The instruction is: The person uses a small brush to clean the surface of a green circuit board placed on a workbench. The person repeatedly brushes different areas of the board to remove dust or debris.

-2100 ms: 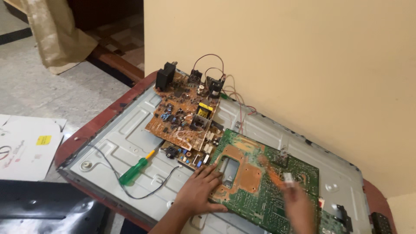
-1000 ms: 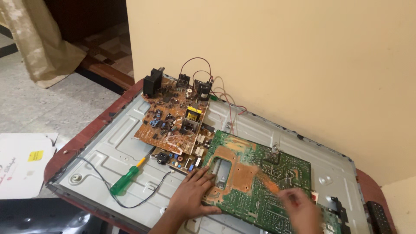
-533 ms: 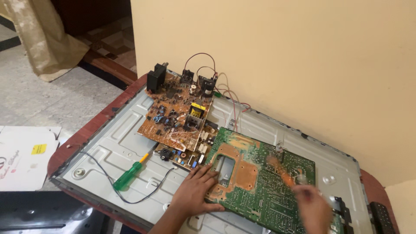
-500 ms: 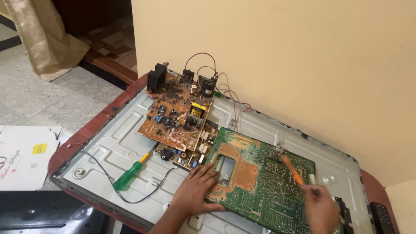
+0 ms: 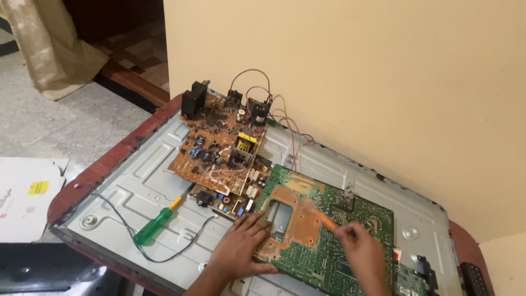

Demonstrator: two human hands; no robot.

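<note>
Left hand (image 5: 241,252) lies flat, fingers spread, pressing the near edge of the green circuit board (image 5: 329,235). Right hand (image 5: 364,255) pinches an orange tool (image 5: 327,221), blurred, over that board. Beyond lies a brown circuit board (image 5: 219,148) on the metal chassis (image 5: 126,186).

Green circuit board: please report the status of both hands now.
Left hand flat on green circuit board. Right hand holds thin orange tool, tip on board. Nothing in the way.
</note>
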